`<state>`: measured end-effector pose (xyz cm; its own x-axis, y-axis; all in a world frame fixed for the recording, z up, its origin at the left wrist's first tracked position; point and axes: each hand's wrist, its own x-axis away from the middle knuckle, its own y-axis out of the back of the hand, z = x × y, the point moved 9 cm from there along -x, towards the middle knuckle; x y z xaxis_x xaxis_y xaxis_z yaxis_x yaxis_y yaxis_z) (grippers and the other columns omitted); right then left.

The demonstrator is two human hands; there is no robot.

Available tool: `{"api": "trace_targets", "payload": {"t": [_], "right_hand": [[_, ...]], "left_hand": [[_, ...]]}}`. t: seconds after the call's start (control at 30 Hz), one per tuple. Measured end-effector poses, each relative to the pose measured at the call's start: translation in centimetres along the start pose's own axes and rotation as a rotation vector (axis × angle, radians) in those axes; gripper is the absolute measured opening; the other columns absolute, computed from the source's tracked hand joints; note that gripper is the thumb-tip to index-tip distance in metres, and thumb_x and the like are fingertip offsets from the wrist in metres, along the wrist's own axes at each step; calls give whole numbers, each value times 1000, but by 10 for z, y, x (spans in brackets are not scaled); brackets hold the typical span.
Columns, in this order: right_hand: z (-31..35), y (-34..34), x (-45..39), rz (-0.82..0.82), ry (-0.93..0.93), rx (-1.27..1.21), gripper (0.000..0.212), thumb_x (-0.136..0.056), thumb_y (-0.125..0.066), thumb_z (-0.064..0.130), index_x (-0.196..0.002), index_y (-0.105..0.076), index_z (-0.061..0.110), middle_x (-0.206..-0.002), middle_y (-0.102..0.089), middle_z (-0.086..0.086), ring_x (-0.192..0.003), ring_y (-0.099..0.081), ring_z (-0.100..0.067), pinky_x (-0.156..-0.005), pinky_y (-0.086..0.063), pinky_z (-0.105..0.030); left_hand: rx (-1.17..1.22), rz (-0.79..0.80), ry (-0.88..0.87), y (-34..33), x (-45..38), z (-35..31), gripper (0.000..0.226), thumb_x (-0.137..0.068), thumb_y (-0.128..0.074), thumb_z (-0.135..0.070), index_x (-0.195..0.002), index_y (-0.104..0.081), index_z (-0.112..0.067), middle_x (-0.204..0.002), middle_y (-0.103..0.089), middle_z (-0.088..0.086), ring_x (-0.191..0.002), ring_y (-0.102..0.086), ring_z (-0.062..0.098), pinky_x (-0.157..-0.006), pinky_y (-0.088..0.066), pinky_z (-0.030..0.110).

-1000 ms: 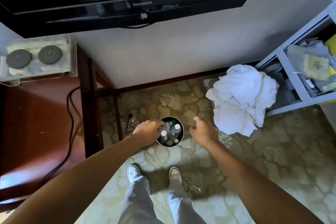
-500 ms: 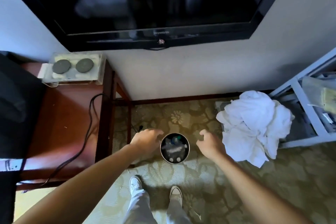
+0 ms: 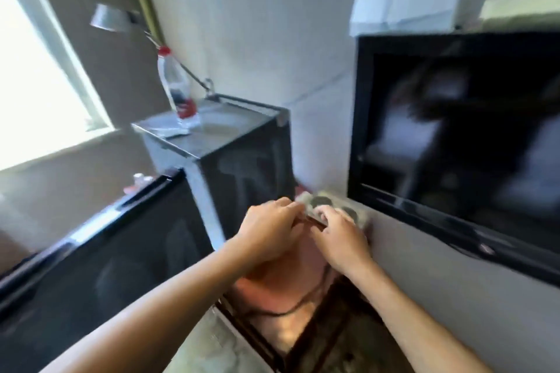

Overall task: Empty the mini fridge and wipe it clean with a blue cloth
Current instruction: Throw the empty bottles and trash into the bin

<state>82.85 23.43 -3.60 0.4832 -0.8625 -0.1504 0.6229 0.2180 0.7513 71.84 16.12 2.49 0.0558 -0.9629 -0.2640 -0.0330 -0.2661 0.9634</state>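
Note:
The view is blurred by motion. The black mini fridge (image 3: 245, 157) stands on the wooden table (image 3: 278, 291), and its door (image 3: 91, 254) swings out to the left. Small bottles (image 3: 138, 183) peek over the door's top edge. A clear bottle with a red cap (image 3: 178, 91) stands on top of the fridge. My left hand (image 3: 269, 227) and my right hand (image 3: 339, 235) hover side by side in front of the fridge, fingers loosely bent, holding nothing I can make out. No blue cloth is in view.
A clear tray with two grey discs (image 3: 331, 206) sits just beyond my fingertips against the wall. A black TV (image 3: 454, 145) hangs at the right. A desk lamp (image 3: 110, 18) reaches over the fridge. A cable (image 3: 306, 301) lies on the table. A bright window (image 3: 39, 70) is at the left.
My view swung up and left from the floor bin of bottles to the fridge. Both hands rose from the bin to table height near the clear tray.

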Motion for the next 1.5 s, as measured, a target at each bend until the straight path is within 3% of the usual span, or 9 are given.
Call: {"api": "trace_targets", "payload": {"t": [0.23, 0.33, 0.47, 0.7, 0.9, 1.0, 1.17, 1.27, 1.5], "right_hand": [[216, -7, -82, -64, 377, -26, 45, -88, -57, 47, -131, -55, 35, -127, -59, 7, -101, -64, -16, -82, -53, -36], [277, -20, -114, -73, 435, 21, 45, -89, -60, 41, -132, -56, 28, -127, -60, 0, -103, -64, -21, -85, -54, -39], [343, -29, -167, -131, 485, 104, 42, -91, -61, 34, -130, -54, 22, -115, -60, -7, -99, -63, -29, -81, -54, -40], [442, -13, -278, -288, 478, 323, 52, -93, -55, 30, -143, -45, 21, -132, -51, -13, -114, -58, -39, -89, -50, -45], [463, -31, -340, -214, 367, 478, 72, -94, -50, 52, -157, -22, 31, -151, -32, -14, -130, -44, -38, -98, -44, -45], [458, -44, -352, -150, 321, 540, 63, -94, -46, 59, -149, -39, 28, -144, -44, -13, -127, -50, -37, -99, -44, -44], [447, -38, -350, -231, 366, 545, 27, -92, -56, 27, -117, -50, 19, -104, -66, -9, -85, -60, -33, -68, -44, -33], [431, -22, -343, -228, 334, 500, 26, -93, -62, 31, -111, -54, 14, -107, -64, -10, -90, -61, -33, -70, -45, -34], [339, 94, -257, -467, 312, 284, 34, -86, -76, 39, -102, -59, 14, -101, -67, -11, -91, -61, -31, -77, -46, -32]], "left_hand": [[-162, -295, 157, 147, -5, 155, 44, -92, -56, -52, -132, -58, -35, -124, -68, -7, -109, -68, 22, -77, -51, 37], [-144, -278, 267, 170, -6, 232, 42, -91, -57, -49, -131, -59, -36, -126, -68, -10, -109, -68, 21, -75, -47, 35], [-100, -180, 394, 162, -20, 334, 36, -89, -59, -47, -124, -63, -36, -120, -72, -7, -104, -69, 22, -76, -52, 35], [-41, -24, 424, 90, -90, 449, 44, -93, -59, -40, -135, -58, -25, -137, -60, 0, -123, -60, 25, -92, -53, 42], [-53, 41, 303, 53, -143, 466, 54, -97, -52, -54, -140, -55, -23, -142, -56, 3, -131, -52, 28, -96, -49, 46], [-71, 122, 284, 39, -149, 469, 46, -98, -50, -56, -128, -65, -23, -131, -62, 2, -122, -58, 26, -90, -50, 42], [-71, 14, 245, 42, -146, 454, 19, -98, -61, -26, -108, -74, -16, -112, -64, 3, -108, -63, 27, -80, -55, 41], [-143, -79, 182, 50, -141, 437, 14, -95, -63, -14, -104, -73, -16, -107, -65, 2, -106, -60, 25, -77, -52, 38], [-54, -143, 30, 79, -135, 344, 12, -99, -61, -25, -101, -72, -25, -104, -69, -3, -93, -66, 24, -71, -49, 34]]}}
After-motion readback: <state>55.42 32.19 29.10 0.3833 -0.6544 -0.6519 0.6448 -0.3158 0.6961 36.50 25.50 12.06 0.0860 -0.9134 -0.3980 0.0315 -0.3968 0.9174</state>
